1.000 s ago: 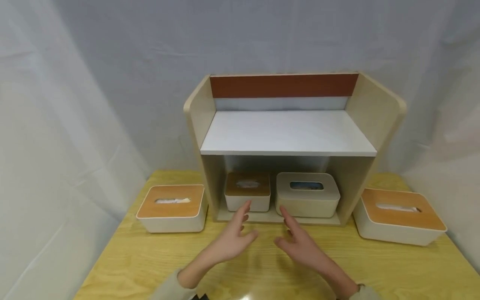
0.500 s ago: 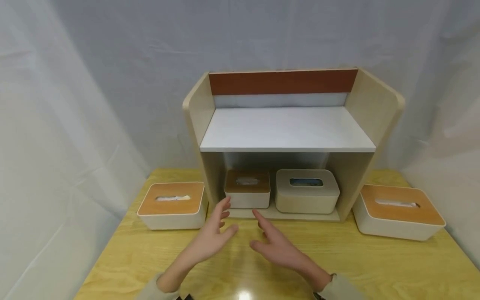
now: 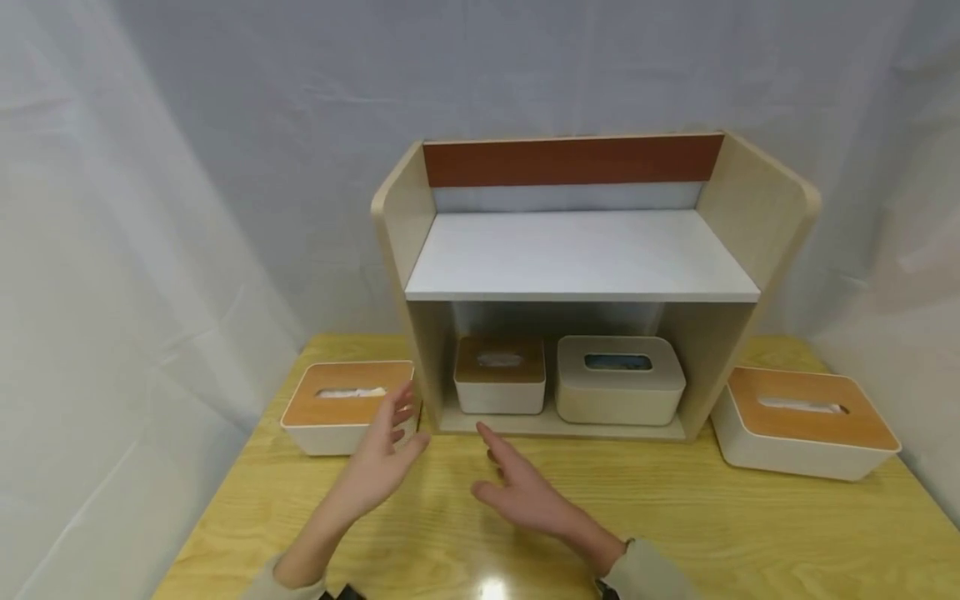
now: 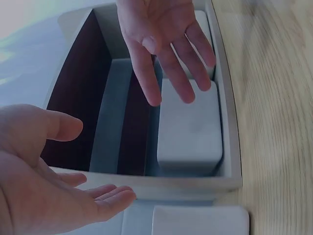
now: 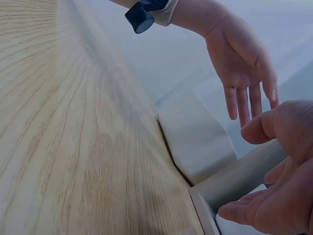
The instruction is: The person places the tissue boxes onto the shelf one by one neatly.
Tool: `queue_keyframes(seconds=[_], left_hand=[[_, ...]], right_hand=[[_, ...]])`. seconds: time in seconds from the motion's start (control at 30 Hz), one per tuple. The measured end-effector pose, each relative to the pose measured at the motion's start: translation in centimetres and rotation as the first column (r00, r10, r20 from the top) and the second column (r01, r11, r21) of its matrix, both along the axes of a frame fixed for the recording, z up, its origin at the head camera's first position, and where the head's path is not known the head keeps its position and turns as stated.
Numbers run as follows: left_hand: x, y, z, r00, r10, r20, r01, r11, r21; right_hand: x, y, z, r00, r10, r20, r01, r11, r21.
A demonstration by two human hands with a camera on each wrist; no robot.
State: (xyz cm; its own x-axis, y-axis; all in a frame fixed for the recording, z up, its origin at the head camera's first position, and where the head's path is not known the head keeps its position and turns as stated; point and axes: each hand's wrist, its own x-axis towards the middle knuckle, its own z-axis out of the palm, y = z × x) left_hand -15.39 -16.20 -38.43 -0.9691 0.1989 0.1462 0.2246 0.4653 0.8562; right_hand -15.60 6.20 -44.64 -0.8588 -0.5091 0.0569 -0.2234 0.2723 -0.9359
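Observation:
In the head view my left hand [image 3: 373, 465] hovers over the table, its fingertips overlapping the right end of a white tissue box with an orange wood-look lid [image 3: 300, 408]. My right hand [image 3: 517, 492] hangs in front of the shelf's left half, holding nothing. Both palms face each other with fingers relaxed, as the left wrist view of the left hand [image 4: 54, 181] and right hand [image 4: 168, 44] also shows. Inside the shelf's lower level sit a smaller brown-lidded tissue box [image 3: 500, 397] and a cream tissue box with a grey lid [image 3: 621, 404].
The two-level shelf [image 3: 585, 254] stands at the back of the wooden table [image 3: 420, 550], with tall side panels. Right of it lies another orange-lidded tissue box [image 3: 810, 450], set at an angle. A pale curtain [image 3: 225, 167] hangs behind and along the sides.
Both hands have moved left, from before the two boxes in the shelf; the left hand is now at the left tissue box. The boxes stay in place.

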Motion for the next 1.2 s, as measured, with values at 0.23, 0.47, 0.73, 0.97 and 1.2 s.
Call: queue_keyframes(seconds=[0.23, 0.47, 0.73, 0.97, 1.2], left_hand=[[-0.2, -2.3, -0.3, 0.993, 0.081, -0.083, -0.086, 0.995, -0.056], [-0.8, -5.7, -0.8, 0.977, 0.154, -0.149, -0.174, 0.976, -0.133], [-1.0, -10.4, -1.4, 0.968, 0.206, -0.146, -0.238, 0.938, -0.254], [-1.4, -13.3, -2.1, 0.982, 0.191, -0.003, -0.184, 0.943, -0.278], [-2.4, -14.9, -3.1, 0.984, 0.167, 0.060, -0.153, 0.970, -0.187]], right_hand=[[-0.3, -1.5, -0.3, 1.000, 0.008, 0.023, -0.007, 0.999, -0.040], [-0.6, -3.0, -0.4, 0.998, 0.000, 0.059, 0.003, 0.999, -0.052], [-1.2, -4.6, -0.2, 0.999, 0.016, 0.047, -0.013, 0.998, -0.059], [-1.7, -5.4, -0.1, 0.997, 0.016, 0.078, -0.011, 0.998, -0.069], [-2.3, -6.4, -0.4, 0.997, 0.014, 0.080, -0.007, 0.996, -0.085]])
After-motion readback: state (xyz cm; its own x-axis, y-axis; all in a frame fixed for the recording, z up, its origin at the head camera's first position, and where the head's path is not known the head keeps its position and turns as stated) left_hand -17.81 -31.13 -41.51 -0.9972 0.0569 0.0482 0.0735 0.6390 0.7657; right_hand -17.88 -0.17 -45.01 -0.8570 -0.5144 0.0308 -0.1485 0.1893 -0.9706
